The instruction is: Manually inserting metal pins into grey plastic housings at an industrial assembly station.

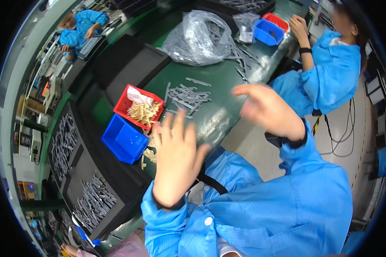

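My left hand (175, 160) is raised over the near edge of the green workbench (221, 85). Its fingers are stretched and spread, and nothing is in them. Beyond its fingertips lies a loose pile of thin grey plastic strips (188, 97). Just left of it stand a red bin (123, 104), holding small beige pieces (144, 113) and a white scrap, and a blue bin (120, 139). More beige pieces (149, 153) lie partly hidden behind this hand. My right hand (268, 109) hovers off the bench edge, a little blurred, fingers apart and holding nothing visible.
A clear plastic bag (197, 38) of grey strips lies farther back, with strips spilling beside it. Black trays (75, 171) of grey parts line the left. A co-worker in blue (326, 79) sits at right, near another blue bin (268, 33) and red bin (276, 20).
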A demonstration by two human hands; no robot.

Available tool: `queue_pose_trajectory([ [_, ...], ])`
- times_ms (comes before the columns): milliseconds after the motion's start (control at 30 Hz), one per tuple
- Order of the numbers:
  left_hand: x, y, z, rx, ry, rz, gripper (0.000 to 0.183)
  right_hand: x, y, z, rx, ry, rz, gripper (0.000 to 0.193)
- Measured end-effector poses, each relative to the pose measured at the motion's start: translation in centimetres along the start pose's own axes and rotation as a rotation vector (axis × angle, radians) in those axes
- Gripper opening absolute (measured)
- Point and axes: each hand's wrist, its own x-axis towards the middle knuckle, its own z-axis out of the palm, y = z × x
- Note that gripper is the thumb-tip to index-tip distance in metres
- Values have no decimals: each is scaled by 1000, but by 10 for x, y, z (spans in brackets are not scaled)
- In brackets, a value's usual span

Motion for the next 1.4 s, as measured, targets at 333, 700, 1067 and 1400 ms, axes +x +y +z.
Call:
queue_pose_trajectory([
  [333,-25,-15,23,177,3,-143,25,44,22,58,58,-144,118,29],
  [700,-49,38,8,-274,411,56,75,63,-17,140,-55,-34,-486,75],
  [1067,-92,76,-38,-51,82,438,33,62,-50,158,150,-377,-794,42],
  [1400,-96,102,-59,1020,242,656,18,91,-90,145,1148,-1185,-584,41],
])
